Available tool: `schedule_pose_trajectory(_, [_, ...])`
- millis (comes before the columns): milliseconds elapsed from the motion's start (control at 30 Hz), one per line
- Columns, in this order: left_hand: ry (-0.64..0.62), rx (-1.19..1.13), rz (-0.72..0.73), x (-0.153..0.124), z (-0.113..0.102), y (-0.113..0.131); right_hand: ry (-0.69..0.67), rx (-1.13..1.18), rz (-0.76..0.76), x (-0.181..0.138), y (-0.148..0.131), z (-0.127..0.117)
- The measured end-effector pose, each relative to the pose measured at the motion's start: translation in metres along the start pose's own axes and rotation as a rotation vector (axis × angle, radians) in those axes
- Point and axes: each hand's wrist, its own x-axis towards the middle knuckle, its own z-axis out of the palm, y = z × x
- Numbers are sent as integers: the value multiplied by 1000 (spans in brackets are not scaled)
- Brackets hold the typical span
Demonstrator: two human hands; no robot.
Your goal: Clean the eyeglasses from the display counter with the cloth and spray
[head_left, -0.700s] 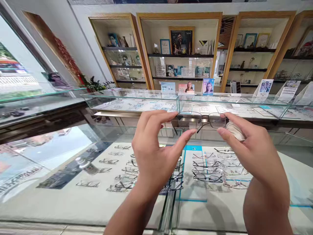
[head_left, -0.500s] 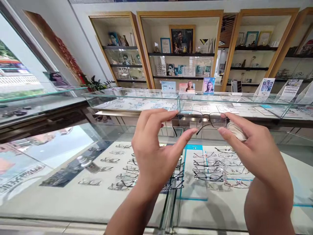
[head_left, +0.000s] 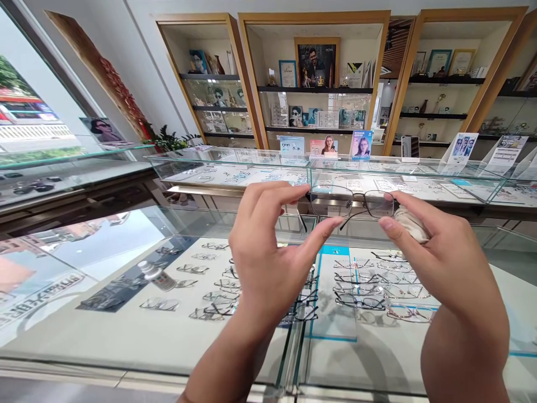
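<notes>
I hold a pair of thin dark-framed glasses [head_left: 351, 204] up in front of me over a glass display counter [head_left: 126, 336]. My left hand [head_left: 268, 252] pinches the left end of the frame between thumb and forefinger. My right hand [head_left: 436, 252] grips the right end, and a crumpled pale cloth [head_left: 413, 223] is tucked in its fingers. The folded temples hang below the lenses.
Under the counter glass lie several rows of spectacle frames [head_left: 361, 291] on white trays. A small spray bottle [head_left: 157, 276] lies on the counter at the left. A second glass showcase [head_left: 327, 168] stands beyond, with wooden wall shelves [head_left: 314, 84] of pictures and cards behind.
My hands and the glasses have shifted slightly right in the picture; the view has tipped a little, and the grip is unchanged.
</notes>
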Motion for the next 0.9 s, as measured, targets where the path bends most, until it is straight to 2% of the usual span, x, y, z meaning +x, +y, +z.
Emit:
schedule_pose_trajectory(333, [-18, -3, -34, -1, -2, -6, 141, 18, -11, -5, -2, 5])
schedule_pose_trajectory(567, [-59, -90, -158, -1, -7, -13, 273, 125, -72, -6, -10, 11])
schedule_pose_trajectory(900, [-78, -152, -212, -2, -2, -16, 297, 125, -57, -8, -12, 8])
